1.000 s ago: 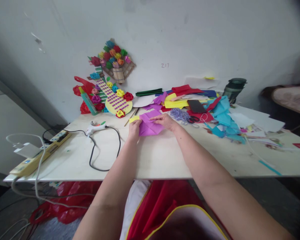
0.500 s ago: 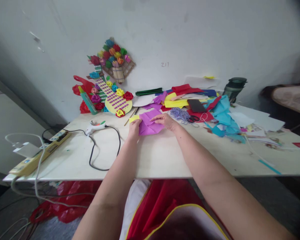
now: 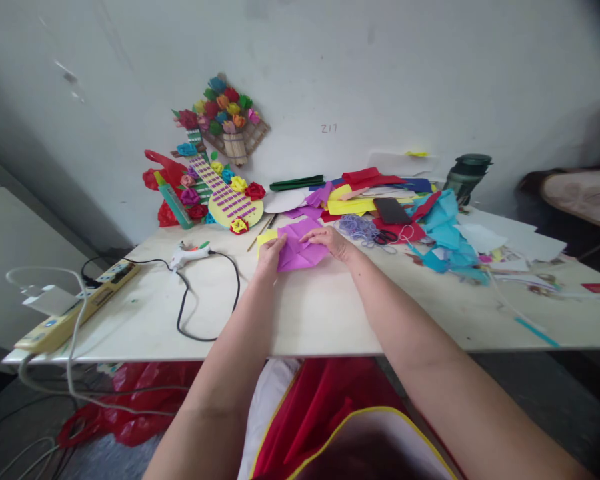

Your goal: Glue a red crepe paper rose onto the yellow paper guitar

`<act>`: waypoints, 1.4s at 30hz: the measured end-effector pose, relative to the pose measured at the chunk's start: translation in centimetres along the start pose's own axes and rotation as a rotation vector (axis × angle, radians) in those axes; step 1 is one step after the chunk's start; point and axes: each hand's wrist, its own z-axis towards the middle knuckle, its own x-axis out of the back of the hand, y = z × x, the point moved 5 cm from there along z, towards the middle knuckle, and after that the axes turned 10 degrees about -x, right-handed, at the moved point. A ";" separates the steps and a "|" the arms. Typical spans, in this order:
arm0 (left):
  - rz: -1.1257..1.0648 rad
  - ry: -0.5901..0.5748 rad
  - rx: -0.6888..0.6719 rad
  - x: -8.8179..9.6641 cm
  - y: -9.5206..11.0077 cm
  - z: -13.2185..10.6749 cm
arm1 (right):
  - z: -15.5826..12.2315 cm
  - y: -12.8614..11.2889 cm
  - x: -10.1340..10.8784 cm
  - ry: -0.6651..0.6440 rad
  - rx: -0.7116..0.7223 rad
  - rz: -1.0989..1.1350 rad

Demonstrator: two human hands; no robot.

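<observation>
A creased sheet of purple crepe paper [image 3: 299, 257] is held just above the table, in front of my body. My left hand [image 3: 271, 255] pinches its left edge, thumb on top. On the right side, my right hand [image 3: 331, 243] grips the sheet with its fingers reaching over the top toward the middle; its thumb is hidden. A small yellow piece of paper [image 3: 264, 237] shows just beyond my left hand; I cannot tell if it is held too. Left of my hands lies a white glue gun [image 3: 193, 255] with a black cord.
A paper-flower guitar [image 3: 233, 203] and a green glue bottle [image 3: 175, 205] stand at the back left. Coloured paper [image 3: 353, 202], a phone [image 3: 392, 211], purple yarn [image 3: 359, 227] and black scissors [image 3: 386, 237] lie at the back right. A power strip [image 3: 87, 303] sits on the left edge.
Both hands keep their hold on the purple paper, with hardly any movement. The whole view has shifted very slightly.
</observation>
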 end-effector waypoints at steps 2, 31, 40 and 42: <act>0.023 -0.026 -0.002 0.0 0.0 -0.2 | 0.0 -0.1 0.1 -0.015 0.032 0.031; 0.143 -0.057 -0.123 0.1 0.1 0.1 | 0.8 1.1 -0.1 -0.026 -0.023 0.109; 0.263 -0.056 -0.175 -0.3 0.8 -0.3 | 1.0 2.7 1.2 0.148 -0.187 0.317; 0.298 -0.076 -0.197 -0.4 0.9 -0.3 | 0.7 2.3 1.1 0.147 -0.183 0.255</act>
